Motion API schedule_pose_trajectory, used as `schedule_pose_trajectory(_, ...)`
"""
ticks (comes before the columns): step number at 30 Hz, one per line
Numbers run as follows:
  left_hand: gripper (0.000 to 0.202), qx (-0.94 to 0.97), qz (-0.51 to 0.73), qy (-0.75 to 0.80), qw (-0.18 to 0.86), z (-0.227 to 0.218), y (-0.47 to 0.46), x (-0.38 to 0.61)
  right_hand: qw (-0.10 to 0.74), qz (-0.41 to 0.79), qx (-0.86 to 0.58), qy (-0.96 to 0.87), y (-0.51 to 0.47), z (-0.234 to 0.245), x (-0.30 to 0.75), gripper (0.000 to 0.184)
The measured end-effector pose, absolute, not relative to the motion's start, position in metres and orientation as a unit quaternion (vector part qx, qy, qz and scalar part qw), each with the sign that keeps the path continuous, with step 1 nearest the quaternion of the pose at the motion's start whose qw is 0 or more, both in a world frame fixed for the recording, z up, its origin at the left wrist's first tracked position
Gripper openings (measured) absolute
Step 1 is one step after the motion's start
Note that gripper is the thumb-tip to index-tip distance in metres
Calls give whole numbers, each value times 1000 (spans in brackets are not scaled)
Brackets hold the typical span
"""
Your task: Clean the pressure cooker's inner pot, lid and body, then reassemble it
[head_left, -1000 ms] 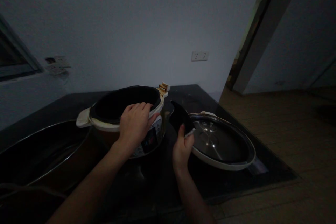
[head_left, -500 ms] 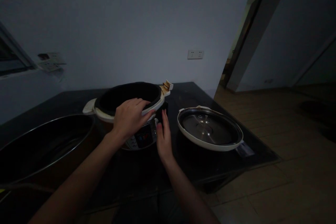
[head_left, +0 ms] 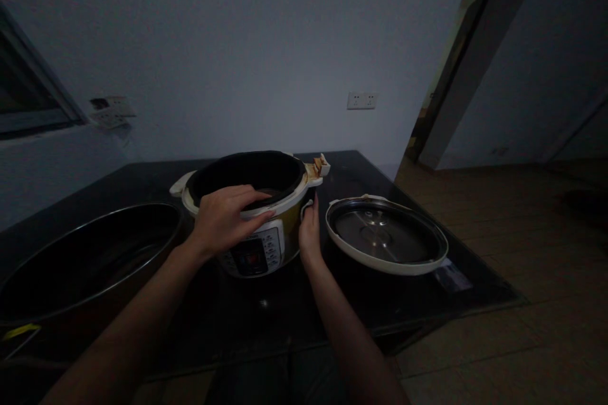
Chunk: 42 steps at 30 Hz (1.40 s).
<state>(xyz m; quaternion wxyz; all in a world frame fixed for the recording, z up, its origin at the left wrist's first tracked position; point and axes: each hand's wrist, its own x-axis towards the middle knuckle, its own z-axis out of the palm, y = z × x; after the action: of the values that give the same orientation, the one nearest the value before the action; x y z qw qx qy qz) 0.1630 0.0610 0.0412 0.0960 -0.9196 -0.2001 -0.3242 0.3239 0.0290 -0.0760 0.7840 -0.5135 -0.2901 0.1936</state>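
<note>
An open electric pressure cooker [head_left: 259, 247] with a dark inner pot and a front control panel stands on a black countertop [head_left: 380, 294]. My left hand [head_left: 223, 221] lies over its near rim, fingers curled on the edge. Against the cooker's right side rests my right hand [head_left: 310, 231], fingers pointing up and pressed to the wall; whether it holds anything is hidden. The cooker's lid [head_left: 387, 237] lies upside down on the counter to the right, apart from both hands.
A large dark metal basin [head_left: 85, 259] sits at the left of the counter. A wall socket [head_left: 361, 100] is on the back wall. The counter ends at the right, with wooden floor [head_left: 522, 228] and a doorway beyond.
My right hand let go of the dark lid handle part it held a second ago and moved left to the cooker's side. The left hand stayed on the rim. The view shifted slightly.
</note>
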Motion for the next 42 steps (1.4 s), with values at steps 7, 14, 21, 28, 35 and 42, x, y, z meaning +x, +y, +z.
schedule_pose_trajectory(7,35,-919,-344,-189,-27,45,83,153,753,225,-554,-274,30,-100,339,62)
schedule_pose_trajectory(14,28,-915,-339,-194,-107,46,96,150,735,265,-575,-244,-19,-125,288,69)
schedule_pose_trajectory(21,28,-916,-341,-185,-100,50,93,143,792,196,-510,-271,-11,-84,279,58)
schedule_pose_trajectory(28,26,-916,-336,-192,-103,53,93,136,805,265,-502,-174,30,-88,335,56)
schedule_pose_trajectory(35,21,-915,-339,-178,-128,56,93,126,789,299,-517,-143,-1,-99,322,50)
schedule_pose_trajectory(42,15,-923,-349,-133,-96,53,91,122,804,241,-507,-195,9,-85,329,49)
